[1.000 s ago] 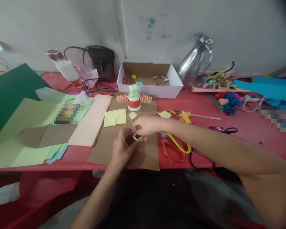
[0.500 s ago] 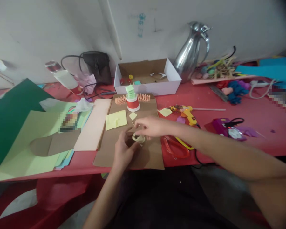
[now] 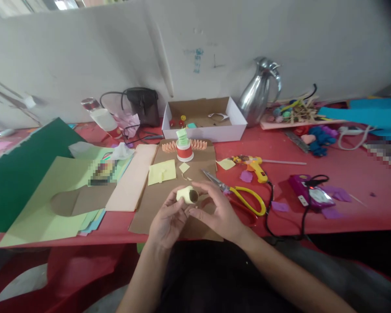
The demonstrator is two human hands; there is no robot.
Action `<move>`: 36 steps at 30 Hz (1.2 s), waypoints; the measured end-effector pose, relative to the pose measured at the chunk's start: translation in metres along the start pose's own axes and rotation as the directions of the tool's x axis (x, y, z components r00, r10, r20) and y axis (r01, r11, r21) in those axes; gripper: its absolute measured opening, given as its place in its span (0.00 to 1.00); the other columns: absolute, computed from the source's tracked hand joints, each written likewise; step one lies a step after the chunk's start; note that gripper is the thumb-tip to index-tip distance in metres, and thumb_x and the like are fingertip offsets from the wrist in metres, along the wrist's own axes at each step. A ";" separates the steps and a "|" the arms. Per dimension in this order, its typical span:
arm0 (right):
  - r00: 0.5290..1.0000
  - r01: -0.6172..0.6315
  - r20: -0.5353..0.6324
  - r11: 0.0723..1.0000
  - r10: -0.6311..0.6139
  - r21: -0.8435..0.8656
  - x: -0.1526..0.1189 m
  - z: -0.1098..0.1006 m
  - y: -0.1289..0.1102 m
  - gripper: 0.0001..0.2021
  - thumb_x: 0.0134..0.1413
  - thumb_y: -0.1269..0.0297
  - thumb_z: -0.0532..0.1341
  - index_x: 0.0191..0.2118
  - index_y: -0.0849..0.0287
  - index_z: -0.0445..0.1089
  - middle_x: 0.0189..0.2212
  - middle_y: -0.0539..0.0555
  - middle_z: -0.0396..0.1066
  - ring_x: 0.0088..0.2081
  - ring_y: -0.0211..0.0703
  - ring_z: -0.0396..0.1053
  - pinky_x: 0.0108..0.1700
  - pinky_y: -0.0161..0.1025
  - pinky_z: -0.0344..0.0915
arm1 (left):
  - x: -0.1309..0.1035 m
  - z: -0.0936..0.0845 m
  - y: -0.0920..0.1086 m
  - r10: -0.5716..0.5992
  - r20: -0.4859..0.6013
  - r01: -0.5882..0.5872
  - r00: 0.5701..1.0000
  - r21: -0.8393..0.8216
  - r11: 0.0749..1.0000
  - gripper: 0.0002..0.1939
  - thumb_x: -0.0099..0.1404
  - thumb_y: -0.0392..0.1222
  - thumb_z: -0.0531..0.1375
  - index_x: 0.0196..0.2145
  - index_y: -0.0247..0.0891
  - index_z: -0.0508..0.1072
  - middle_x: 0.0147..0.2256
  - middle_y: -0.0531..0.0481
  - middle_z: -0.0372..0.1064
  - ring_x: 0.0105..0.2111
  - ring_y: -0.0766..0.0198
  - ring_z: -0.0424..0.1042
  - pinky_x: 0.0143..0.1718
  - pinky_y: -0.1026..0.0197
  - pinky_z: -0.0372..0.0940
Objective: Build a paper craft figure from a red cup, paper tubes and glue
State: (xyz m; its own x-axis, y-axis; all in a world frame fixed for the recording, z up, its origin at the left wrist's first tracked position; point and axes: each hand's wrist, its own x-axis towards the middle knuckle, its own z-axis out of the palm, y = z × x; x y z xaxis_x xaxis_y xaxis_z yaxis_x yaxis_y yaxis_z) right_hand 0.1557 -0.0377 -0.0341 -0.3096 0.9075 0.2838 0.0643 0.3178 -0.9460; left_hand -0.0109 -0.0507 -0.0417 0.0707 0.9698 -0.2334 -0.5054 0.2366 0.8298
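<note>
A small rounded piece wrapped in pale yellow paper (image 3: 183,195), with a dark brown spot or opening at its right end, is held up over the brown cardboard (image 3: 146,213). My left hand (image 3: 167,217) grips it from the left, thumb in front and fingers behind. From the right, my right hand (image 3: 217,208) curls around it, fingertips at its top edge and thumb below. Just beyond lie a small yellow paper square (image 3: 184,167) and a larger yellow sheet (image 3: 162,172). Behind them stands a red and white cup figure (image 3: 184,152) with folded orange paper arms.
Yellow-handled scissors (image 3: 247,200) and a yellow glue gun (image 3: 257,168) lie to the right, with a purple power box (image 3: 313,191) farther over. A white box (image 3: 205,134) and a metal jug (image 3: 256,93) stand at the back. Coloured paper sheets (image 3: 61,174) cover the left.
My right hand has drawn back from above the yellow piece to its right side. The piece is now lifted and turned, its dark end showing. The scissors have come into full view.
</note>
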 end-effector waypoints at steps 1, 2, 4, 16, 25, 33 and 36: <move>1.000 0.014 -0.018 1.000 -0.014 0.001 0.000 0.001 -0.002 0.26 0.54 0.61 0.68 0.58 0.47 0.63 0.58 0.57 0.62 0.51 0.46 0.68 0.46 0.41 0.72 | -0.001 0.000 0.000 0.001 0.012 -0.001 1.000 -0.005 1.000 0.15 0.59 0.43 0.65 0.45 0.45 0.74 0.42 0.49 0.75 0.39 0.60 0.75 0.42 0.56 0.72; 0.999 0.020 -0.035 1.000 -0.019 0.006 0.001 0.001 -0.004 0.25 0.55 0.61 0.67 0.58 0.47 0.63 0.57 0.56 0.63 0.51 0.45 0.68 0.46 0.41 0.72 | -0.001 0.000 -0.001 0.013 0.015 -0.013 1.000 -0.005 1.000 0.15 0.58 0.44 0.65 0.45 0.45 0.73 0.42 0.49 0.75 0.39 0.61 0.75 0.43 0.57 0.72; 0.997 0.013 -0.072 1.000 -0.012 0.018 0.001 0.001 -0.007 0.22 0.56 0.62 0.66 0.56 0.47 0.65 0.56 0.56 0.63 0.49 0.44 0.69 0.45 0.41 0.72 | -0.003 0.000 -0.004 0.076 -0.007 -0.076 0.997 0.020 0.997 0.16 0.57 0.43 0.67 0.44 0.46 0.73 0.42 0.50 0.75 0.40 0.61 0.75 0.44 0.57 0.71; 0.996 0.073 -0.049 0.991 -0.079 -0.114 -0.003 -0.021 0.003 0.17 0.59 0.61 0.64 0.54 0.48 0.68 0.53 0.55 0.69 0.53 0.46 0.69 0.52 0.43 0.69 | -0.012 0.002 -0.010 0.289 0.009 -0.285 0.957 0.195 0.939 0.12 0.56 0.36 0.69 0.39 0.43 0.76 0.49 0.49 0.72 0.47 0.61 0.73 0.46 0.62 0.69; 0.874 -0.486 -0.446 0.355 0.194 -0.798 0.027 -0.155 0.064 0.18 0.52 0.63 0.62 0.48 0.66 0.69 0.48 0.70 0.70 0.55 0.64 0.65 0.56 0.55 0.59 | -0.004 -0.009 -0.015 0.377 -0.026 -0.363 0.926 0.215 0.907 0.19 0.56 0.33 0.69 0.45 0.43 0.74 0.44 0.49 0.73 0.44 0.63 0.73 0.44 0.63 0.70; 0.787 -0.616 -0.510 0.395 0.348 -0.682 0.037 -0.171 0.073 0.14 0.43 0.58 0.65 0.37 0.61 0.74 0.31 0.61 0.76 0.36 0.59 0.74 0.36 0.44 0.63 | -0.006 -0.012 -0.007 0.246 -0.055 -0.249 0.968 -0.065 0.966 0.16 0.56 0.39 0.70 0.43 0.41 0.77 0.45 0.48 0.74 0.45 0.63 0.73 0.50 0.63 0.68; 0.790 -0.613 -0.483 0.478 0.377 -0.629 0.041 -0.178 0.071 0.11 0.45 0.55 0.63 0.28 0.57 0.74 0.23 0.54 0.74 0.31 0.52 0.73 0.30 0.40 0.61 | -0.004 -0.014 -0.006 0.209 -0.055 -0.215 0.976 -0.150 0.965 0.15 0.56 0.42 0.70 0.42 0.42 0.78 0.45 0.49 0.74 0.45 0.63 0.74 0.52 0.61 0.68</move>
State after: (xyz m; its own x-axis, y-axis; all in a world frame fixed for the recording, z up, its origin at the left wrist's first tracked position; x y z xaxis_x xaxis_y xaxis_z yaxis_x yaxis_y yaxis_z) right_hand 0.3160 0.0710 -0.0621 0.2377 0.9697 -0.0572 0.8173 -0.2314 -0.5277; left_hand -0.0199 -0.0571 -0.0526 -0.0843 0.9930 -0.0822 -0.6316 0.0106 0.7752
